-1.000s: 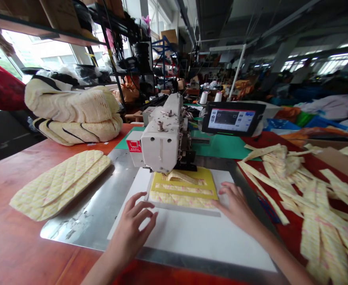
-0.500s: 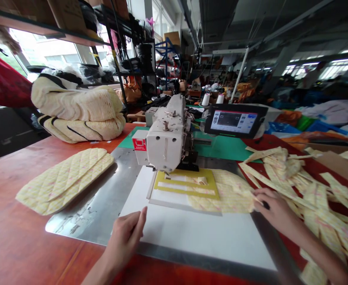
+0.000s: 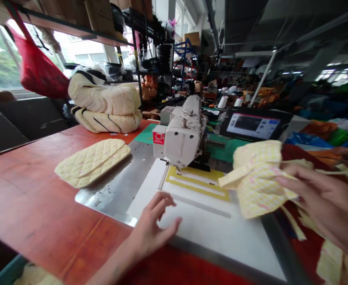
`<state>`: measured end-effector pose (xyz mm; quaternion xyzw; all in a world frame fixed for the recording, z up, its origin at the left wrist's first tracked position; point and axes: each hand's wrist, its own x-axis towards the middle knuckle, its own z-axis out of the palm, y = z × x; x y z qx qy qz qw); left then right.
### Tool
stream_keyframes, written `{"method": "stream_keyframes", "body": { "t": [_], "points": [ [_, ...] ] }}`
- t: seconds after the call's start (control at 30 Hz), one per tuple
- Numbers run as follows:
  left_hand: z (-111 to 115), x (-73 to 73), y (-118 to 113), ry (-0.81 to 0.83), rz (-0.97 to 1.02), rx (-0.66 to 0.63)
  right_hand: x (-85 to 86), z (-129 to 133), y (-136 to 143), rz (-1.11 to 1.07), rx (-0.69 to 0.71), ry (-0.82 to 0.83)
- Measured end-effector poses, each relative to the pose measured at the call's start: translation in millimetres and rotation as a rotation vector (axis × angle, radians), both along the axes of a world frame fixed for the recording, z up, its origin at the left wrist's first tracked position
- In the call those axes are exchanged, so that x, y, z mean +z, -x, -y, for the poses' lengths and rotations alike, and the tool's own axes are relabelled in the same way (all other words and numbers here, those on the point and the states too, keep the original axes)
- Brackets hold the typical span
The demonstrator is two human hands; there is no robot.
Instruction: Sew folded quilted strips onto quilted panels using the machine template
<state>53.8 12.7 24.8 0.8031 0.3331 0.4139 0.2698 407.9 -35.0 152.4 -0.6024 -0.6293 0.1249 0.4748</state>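
Note:
A yellow checked fabric piece (image 3: 258, 186) with a strip on it hangs from my right hand (image 3: 319, 194), whose fingers pinch its right edge. The piece is lifted at the right side of the white plate (image 3: 215, 233). My left hand (image 3: 156, 221) is over the plate's left front edge, fingers apart and holding nothing. Behind it, the yellow slotted template (image 3: 197, 186) lies beneath the head of the white sewing machine (image 3: 181, 138). Quilted yellow pieces (image 3: 92, 162) lie stacked on the red table to the left.
Large cream fabric bundles (image 3: 105, 103) sit at the back left. A control screen (image 3: 252, 124) stands right of the machine, with thread cones (image 3: 222, 103) behind. Yellow strips (image 3: 330, 257) are heaped at the right. A red bag (image 3: 40, 63) hangs at the left.
The fabric piece has come off the template and plate, raised in my right hand. My left hand has opened and moved right. The view has turned left.

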Motion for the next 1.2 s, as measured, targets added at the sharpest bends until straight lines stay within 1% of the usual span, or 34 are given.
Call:
{"method": "stream_keyframes", "body": {
  "t": [0.07,0.13,0.2,0.23,0.27,0.3,0.33,0.37,0.43,0.5,0.53,0.57,0.6,0.63,0.7,0.77,0.8,0.83,0.87,0.9,0.93,0.97,1.03,1.13,1.2],
  "points": [
    [12.7,2.6,-7.6,-0.024,0.065,0.011,2.3,-8.5,65.1,-0.108,0.237,0.155],
    [25.3,1.7,-9.7,-0.053,0.146,0.073,0.6,-15.2,126.0,-0.229,0.510,0.282],
    [37.3,-0.6,1.3,-0.061,0.254,0.210,-5.1,-20.4,174.0,-0.284,0.760,0.371],
    [44.2,-1.1,13.5,-0.068,0.293,0.312,-9.4,-23.2,191.2,-0.294,0.854,0.394],
    [52.8,-0.4,30.3,-0.080,0.302,0.432,-14.4,-26.5,203.6,-0.294,0.914,0.400],
    [63.9,1.5,51.1,-0.108,0.274,0.565,-20.1,-30.5,211.5,-0.288,0.938,0.388],
    [77.7,4.5,74.7,-0.153,0.206,0.698,-26.4,-35.3,215.3,-0.277,0.931,0.365],
    [94.2,8.3,99.9,-0.217,0.114,0.822,-33.2,-40.5,215.8,-0.259,0.903,0.338],
    [131.6,15.3,149.6,-0.399,-0.120,1.053,-47.2,-51.2,210.1,-0.220,0.834,0.291],
    [166.9,15.7,192.3,-0.470,-0.345,1.264,-59.9,-59.5,200.9,-0.179,0.784,0.283],
    [180.5,11.4,209.9,-0.455,-0.450,1.330,-65.1,-62.0,196.5,-0.159,0.766,0.287],
    [190.5,3.5,224.8,-0.422,-0.537,1.369,-69.4,-63.4,192.8,-0.142,0.748,0.292],
    [196.3,-8.1,237.0,-0.364,-0.605,1.381,-72.8,-63.6,189.6,-0.127,0.732,0.296],
    [198.3,-23.0,246.3,-0.293,-0.650,1.371,-75.5,-62.9,187.0,-0.116,0.718,0.301],
    [193.4,-59.4,257.2,-0.132,-0.667,1.308,-80.1,-59.6,181.5,-0.098,0.694,0.304],
    [183.3,-95.8,259.5,0.050,-0.578,1.216,-85.7,-54.9,172.8,-0.064,0.672,0.295],
    [178.6,-110.6,258.7,0.131,-0.495,1.176,-89.4,-52.4,166.5,-0.043,0.660,0.290],
    [174.8,-121.5,257.2,0.186,-0.405,1.175,-93.9,-49.9,158.9,-0.025,0.644,0.287],
    [171.8,-127.9,255.7,0.213,-0.330,1.200,-99.2,-47.5,150.1,-0.016,0.625,0.290],
    [169.5,-129.3,254.2,0.213,-0.275,1.246,-105.1,-45.2,140.5,-0.018,0.602,0.299],
    [167.3,-126.1,252.8,0.182,-0.237,1.307,-111.7,-43.0,130.5,-0.031,0.579,0.311],
    [164.7,-118.8,251.4,0.132,-0.214,1.363,-118.8,-41.1,120.6,-0.052,0.557,0.324],
    [156.5,-95.5,248.0,0.000,-0.169,1.436,-134.0,-37.9,103.2,-0.098,0.515,0.356],
    [134.4,-54.4,240.8,-0.171,-0.145,1.414,-156.2,-34.7,87.9,-0.158,0.471,0.414],
    [114.2,-32.2,235.4,-0.254,-0.185,1.362,-167.0,-32.5,85.3,-0.183,0.477,0.437]
  ]
}}
